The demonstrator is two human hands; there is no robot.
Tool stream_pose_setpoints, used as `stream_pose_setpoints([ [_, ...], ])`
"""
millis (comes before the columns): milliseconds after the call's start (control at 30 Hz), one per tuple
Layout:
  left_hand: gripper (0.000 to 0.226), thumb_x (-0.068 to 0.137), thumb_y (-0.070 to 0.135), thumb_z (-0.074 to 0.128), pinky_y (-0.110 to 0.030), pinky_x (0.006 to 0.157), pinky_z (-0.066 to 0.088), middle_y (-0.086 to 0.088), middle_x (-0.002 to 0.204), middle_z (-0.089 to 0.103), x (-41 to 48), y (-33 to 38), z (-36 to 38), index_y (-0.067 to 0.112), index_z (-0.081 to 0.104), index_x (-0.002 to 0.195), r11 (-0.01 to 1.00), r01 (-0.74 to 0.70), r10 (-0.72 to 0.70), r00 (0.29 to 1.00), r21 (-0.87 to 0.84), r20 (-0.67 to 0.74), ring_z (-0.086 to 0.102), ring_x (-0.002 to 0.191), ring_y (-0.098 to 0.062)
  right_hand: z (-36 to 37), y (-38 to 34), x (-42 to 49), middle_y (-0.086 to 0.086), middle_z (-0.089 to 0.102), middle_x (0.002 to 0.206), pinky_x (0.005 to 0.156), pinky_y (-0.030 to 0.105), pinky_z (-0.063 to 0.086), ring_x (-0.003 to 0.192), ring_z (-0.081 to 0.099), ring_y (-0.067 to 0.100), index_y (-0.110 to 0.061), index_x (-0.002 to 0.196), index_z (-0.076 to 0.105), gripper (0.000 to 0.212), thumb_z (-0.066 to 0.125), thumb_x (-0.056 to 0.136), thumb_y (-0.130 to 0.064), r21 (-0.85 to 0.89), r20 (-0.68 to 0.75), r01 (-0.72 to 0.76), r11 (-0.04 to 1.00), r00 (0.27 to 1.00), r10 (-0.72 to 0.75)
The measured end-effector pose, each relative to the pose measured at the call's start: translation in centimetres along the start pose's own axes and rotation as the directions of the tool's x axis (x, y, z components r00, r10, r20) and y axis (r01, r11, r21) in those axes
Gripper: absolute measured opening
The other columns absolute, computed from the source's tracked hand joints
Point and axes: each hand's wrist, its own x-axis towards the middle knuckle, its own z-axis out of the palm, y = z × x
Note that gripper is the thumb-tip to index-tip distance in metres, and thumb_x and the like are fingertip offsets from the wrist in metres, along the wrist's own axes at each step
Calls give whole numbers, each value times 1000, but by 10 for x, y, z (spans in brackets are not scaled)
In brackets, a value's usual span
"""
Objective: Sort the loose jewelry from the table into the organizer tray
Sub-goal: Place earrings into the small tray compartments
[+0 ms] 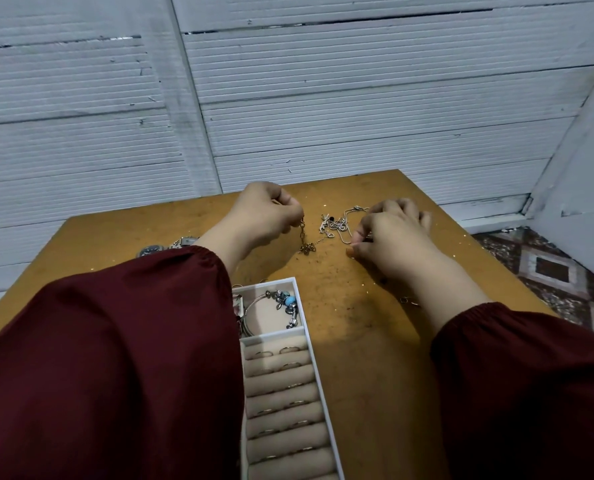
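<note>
reaches over a brown worktop (375,341) with both arms in dark red sleeves (115,341); pinches the top end of a gold-toned chain (303,233) in the left hand (266,211), fingers curled in on it, hand raised just off the surface; has the chain hanging straight down, its lower end bunched on the worktop; nips a thin silver chain (349,216) between thumb and forefinger of the right hand (392,233), remaining fingers bent down over its loop, hand low on the worktop; between the two hands, toward the far edge, a small tangle of loose jewelry (330,225), silver pieces and one dark bead, touching the silver chain; a small link (408,300) just beside the right wrist; near the front, partly under the left sleeve, a white organizer tray (318,372); in its far compartment a charm bracelet (286,301) with a blue bead, alongside bangles at the sleeve's edge; in its near section, beige rolls with rings (288,349) tucked in the slots; past the left sleeve, two watches (169,245) flat on the worktop; behind, a white panelled wall (323,98); at right, patterned floor tiles (548,268).
</note>
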Motion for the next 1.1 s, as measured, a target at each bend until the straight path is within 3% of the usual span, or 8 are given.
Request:
stream_pose_setpoints([
  [167,13,84,12,62,-30,59,37,-7,70,62,-2,4,0,17,61,72,1000,4,-4,1000,-23,-29,49,65,-20,-6,-1,-5,1,48,131,102,39,19,132,24,26,-33,83,62,8,65,85,-40,188,-74,-46,981,995,61],
  [300,13,85,9,61,-24,58,42,-4,72,64,-6,13,-6,15,60,74,996,-42,36,997,-79,-75,55,61,-14,-11,-3,-6,-1,54,126,99,38,23,130,29,25,-35,74,57,14,64,85,-40,299,-103,-79,951,988,115],
  [667,7,88,13,61,-24,63,47,0,78,64,-40,53,-24,16,57,83,969,-112,91,990,-219,-105,64,67,-12,-20,-19,-35,3,55,123,100,38,26,127,37,27,-30,89,59,7,57,91,-36,425,-148,-92,901,974,170],
  [867,5,87,12,62,-25,65,47,2,76,64,-68,69,-33,16,60,87,953,-135,100,985,-270,-138,64,65,-9,-24,-28,-62,2,58,121,99,37,28,123,42,28,-33,77,54,14,59,91,-36,476,-126,-61,878,983,137],
  [967,4,87,14,63,-25,67,48,5,76,65,-87,75,-40,18,61,87,943,-149,104,981,-296,-162,65,66,-8,-27,-33,-75,-4,63,104,96,45,42,107,54,27,-34,70,57,18,65,86,-36,582,-143,-19,813,982,126],
  [1033,6,86,14,63,-26,69,48,6,77,66,-100,77,-45,19,62,87,938,-156,106,979,-311,-173,65,68,-8,-31,-37,-85,-8,63,81,82,38,49,83,58,18,-31,70,60,17,68,85,-29,677,-142,16,736,984,109],
  [1100,9,86,12,63,-27,69,48,5,78,66,-114,79,-49,21,62,85,931,-167,111,976,-323,-186,64,67,-7,-36,-43,-97,-7,61,71,69,28,45,67,54,10,-23,75,62,14,69,86,-18,748,-124,39,663,989,82],
])
